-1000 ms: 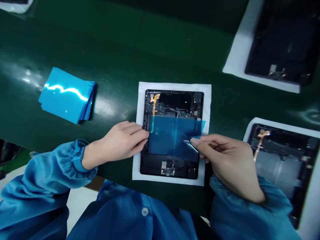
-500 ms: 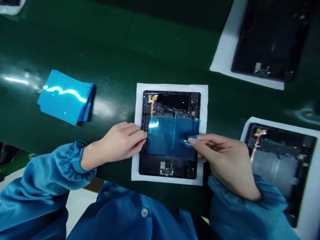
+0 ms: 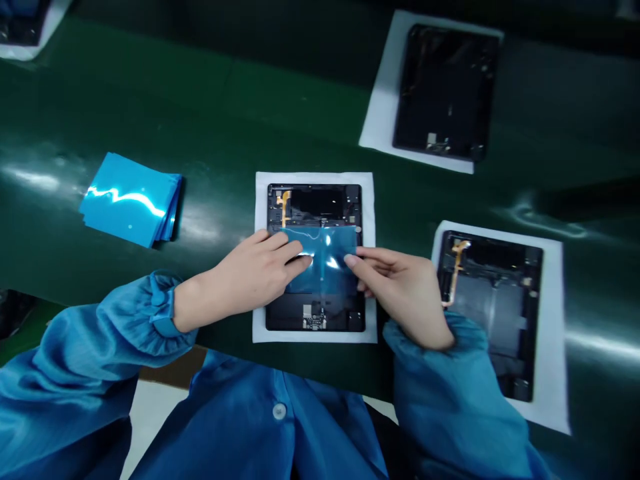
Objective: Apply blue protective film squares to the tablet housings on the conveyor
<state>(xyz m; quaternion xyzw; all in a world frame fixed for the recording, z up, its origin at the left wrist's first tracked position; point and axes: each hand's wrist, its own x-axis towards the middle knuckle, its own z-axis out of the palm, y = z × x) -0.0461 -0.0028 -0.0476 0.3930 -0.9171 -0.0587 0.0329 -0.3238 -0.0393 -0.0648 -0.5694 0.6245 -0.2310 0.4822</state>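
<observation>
A black opened tablet [image 3: 295,317] with bare circuitry and an orange ribbon cable lies on a white cloth [image 3: 371,200] in front of me. Over its middle rests a see-through blue film sheet [image 3: 333,277]. My right hand [image 3: 400,280] pinches the film's right edge between thumb and forefinger. From the left, my left hand [image 3: 263,270] reaches over the film, its fingers stretched out and the tips touching the sheet's left part. Beneath the film, the tablet's battery area shows only dimly.
A stack of blue film sheets [image 3: 127,200] lies at the left on the green table [image 3: 210,133]. Another opened tablet [image 3: 500,320] is by my right forearm, and a darker one [image 3: 445,93] sits farther back. Part of a further device [image 3: 20,23] shows at the top left.
My left hand has moved right, from the tablet's left edge onto the film, and its fingers have stretched out. My right hand still pinches the film's edge. The camera view has shifted.
</observation>
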